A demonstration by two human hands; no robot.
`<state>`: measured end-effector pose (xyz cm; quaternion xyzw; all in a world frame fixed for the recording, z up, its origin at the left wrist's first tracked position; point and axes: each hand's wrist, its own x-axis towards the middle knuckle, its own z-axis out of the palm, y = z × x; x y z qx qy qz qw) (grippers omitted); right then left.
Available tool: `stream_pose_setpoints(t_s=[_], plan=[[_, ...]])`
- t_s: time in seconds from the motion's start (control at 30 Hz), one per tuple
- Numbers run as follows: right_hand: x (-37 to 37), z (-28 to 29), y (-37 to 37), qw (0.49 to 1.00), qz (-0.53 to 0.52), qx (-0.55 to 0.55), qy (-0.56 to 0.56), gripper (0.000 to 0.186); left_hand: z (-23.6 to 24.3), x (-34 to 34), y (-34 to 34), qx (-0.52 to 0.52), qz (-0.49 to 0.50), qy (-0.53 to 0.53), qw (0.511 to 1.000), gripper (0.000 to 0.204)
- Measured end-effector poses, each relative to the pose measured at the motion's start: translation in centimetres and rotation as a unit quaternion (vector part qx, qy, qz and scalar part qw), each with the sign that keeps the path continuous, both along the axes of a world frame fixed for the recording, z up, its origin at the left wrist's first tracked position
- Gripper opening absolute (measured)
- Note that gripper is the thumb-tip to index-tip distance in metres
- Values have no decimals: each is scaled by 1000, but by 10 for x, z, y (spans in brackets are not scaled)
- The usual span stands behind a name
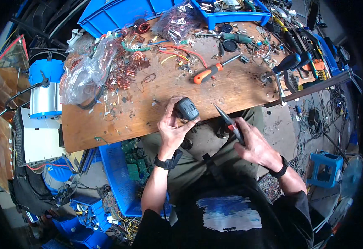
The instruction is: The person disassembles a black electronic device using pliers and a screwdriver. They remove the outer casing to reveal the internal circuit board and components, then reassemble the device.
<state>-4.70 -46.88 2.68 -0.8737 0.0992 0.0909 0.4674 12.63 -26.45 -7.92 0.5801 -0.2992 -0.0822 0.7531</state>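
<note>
My left hand [172,132] grips a small black plastic housing [187,108] at the front edge of the wooden bench [90,133]. My right hand [251,145] is closed round a long pointed metal tool [221,112] with a red-and-black handle; its tip is apart from the housing, to the right of it. An orange-and-black screwdriver [204,75] lies on the bench behind both hands. Loose wires [181,53], copper coils [129,66] and crumpled plastic bags [86,74] are spread over the bench.
Blue bins stand at the back [94,20] and under the bench [111,186], one holding green circuit boards [131,164]. Hand tools crowd the right end [297,62]. A blue-and-silver cylindrical machine [46,83] is at the left. A blue plastic frame [324,168] and tangled cables lie right.
</note>
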Motion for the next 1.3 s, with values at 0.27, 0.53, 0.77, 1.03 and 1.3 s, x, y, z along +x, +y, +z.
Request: stream_pose_setpoints(t_s=[0.27, 0.53, 0.77, 1.03, 1.3], plan=[[12, 12, 0, 976, 48, -177, -118, 65, 13, -1, -7, 63, 44, -97, 992, 72], [22, 16, -10, 966, 73, -198, -148, 65, 19, -1, -5, 97, 46, -124, 987, 72], [15, 2, -27, 990, 30, -85, -106, 65, 27, -1, 0, 86, 20, -27, 996, 71], [4, 1, -35, 997, -8, 74, -5, 62, 56, 1, 16, 160, 56, -76, 983, 63], [-7, -28, -37, 990, -29, 140, 9, 62, 62, 3, 20, 102, 78, 22, 991, 58]])
